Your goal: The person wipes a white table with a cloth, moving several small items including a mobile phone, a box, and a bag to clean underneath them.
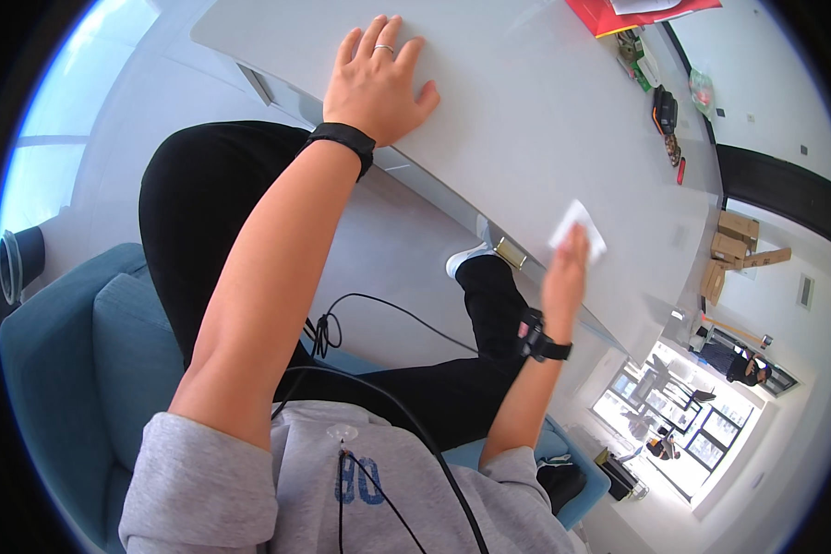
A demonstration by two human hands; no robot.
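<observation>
My left hand (379, 88) lies palm down near the far left part of the white table (499, 120), its fingers spread and nothing in them. A ring sits on one finger, and a black band circles the wrist. Over the table's near right edge, my right hand (566, 272) is smeared by motion. Its fingers are together on a white tissue (593, 242), which is spread at the tabletop beyond the fingertips. Another black band with a small device (532, 338) is on the right wrist.
Along the table's far side lie a red folder (619, 17), a black-and-orange item (663, 111) and a small red object (681, 171). A black cable (388, 302) loops near my legs above the blue sofa (60, 360). Cardboard boxes (731, 245) and a person (725, 360) are farther right.
</observation>
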